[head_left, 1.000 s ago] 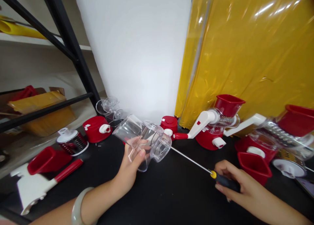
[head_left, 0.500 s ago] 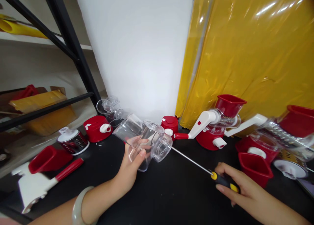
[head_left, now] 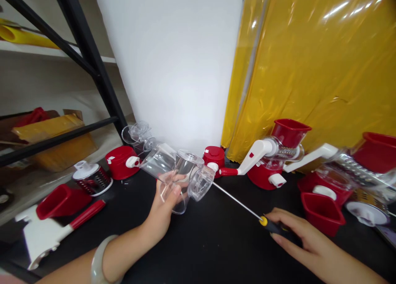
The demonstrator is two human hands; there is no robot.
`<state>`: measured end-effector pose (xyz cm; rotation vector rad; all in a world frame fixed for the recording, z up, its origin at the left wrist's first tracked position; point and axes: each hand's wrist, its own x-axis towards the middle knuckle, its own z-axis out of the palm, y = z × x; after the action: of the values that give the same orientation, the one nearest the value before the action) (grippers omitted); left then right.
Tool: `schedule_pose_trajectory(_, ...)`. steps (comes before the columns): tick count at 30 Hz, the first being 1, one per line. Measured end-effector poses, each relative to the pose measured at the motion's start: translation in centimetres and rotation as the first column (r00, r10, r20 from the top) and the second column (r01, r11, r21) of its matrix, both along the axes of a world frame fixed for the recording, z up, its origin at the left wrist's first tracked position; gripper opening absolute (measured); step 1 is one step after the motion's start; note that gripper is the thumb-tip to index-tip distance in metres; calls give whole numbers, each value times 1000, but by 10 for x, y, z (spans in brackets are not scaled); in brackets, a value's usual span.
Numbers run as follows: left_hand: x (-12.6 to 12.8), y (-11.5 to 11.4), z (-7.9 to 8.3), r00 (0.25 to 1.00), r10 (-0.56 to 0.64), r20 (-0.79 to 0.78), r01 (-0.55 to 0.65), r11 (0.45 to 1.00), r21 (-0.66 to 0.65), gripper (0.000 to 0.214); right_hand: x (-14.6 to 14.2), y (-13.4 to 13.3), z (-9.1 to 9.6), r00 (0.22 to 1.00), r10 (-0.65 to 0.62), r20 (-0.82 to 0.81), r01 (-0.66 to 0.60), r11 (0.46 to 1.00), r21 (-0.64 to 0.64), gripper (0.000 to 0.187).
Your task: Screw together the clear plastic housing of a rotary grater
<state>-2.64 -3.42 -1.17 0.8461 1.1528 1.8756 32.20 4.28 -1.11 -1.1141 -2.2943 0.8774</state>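
My left hand (head_left: 168, 197) is closed around a clear plastic grater body (head_left: 161, 162), which it holds tilted above the black table. A long-shafted screwdriver (head_left: 238, 200) with a black and yellow handle is gripped in my right hand (head_left: 291, 230). Its tip meets the round clear end of the body; exactly where it touches is hard to make out. Behind the body stands a red base (head_left: 214, 157) with a white knob. Another red base (head_left: 122, 162) is to the left of the body.
On the left lie a drum grater (head_left: 93, 178), a red hopper (head_left: 63, 201) and a white crank with red handle (head_left: 88, 214). Assembled graters (head_left: 275, 160) stand at the right, near a loose red hopper (head_left: 322, 213). A black shelf frame (head_left: 89, 57) rises at the left.
The clear body has shifted slightly left in my left hand. My right hand and the screwdriver have followed a little to the left, and the handle has turned slightly.
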Motion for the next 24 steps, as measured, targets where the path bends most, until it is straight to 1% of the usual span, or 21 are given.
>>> schedule_pose_trajectory(4,2,1,8,998,3,69,1,998,-57,59,-1,2,0,996,65,-65,-67,997,-40,31)
schedule_pose_trajectory(6,3,1,12,994,7,110,1,997,-81,65,-3,3,4,993,73,-93,-75,997,-14,28)
schedule_pose_trajectory(8,4,2,15,990,9,140,5,995,-98,69,-7,4,9,989,87,-118,-76,992,96,24)
schedule_pose_trajectory(11,5,3,16,987,-4,162,23,994,-111,69,-11,6,16,983,107,-148,-65,962,267,18)
schedule_pose_trajectory(14,6,3,17,985,-18,174,39,993,-116,66,-12,7,18,981,110,-159,-47,933,356,20)
schedule_pose_trajectory(19,6,4,20,974,-32,223,63,989,-131,60,-8,5,18,974,61,-216,50,878,475,20)
schedule_pose_trajectory(22,7,3,25,954,-62,293,107,984,-141,45,-6,-1,17,966,14,-257,128,841,526,21)
schedule_pose_trajectory(24,7,2,29,929,-108,353,170,974,-149,35,-4,-8,18,940,-39,-339,222,825,520,20)
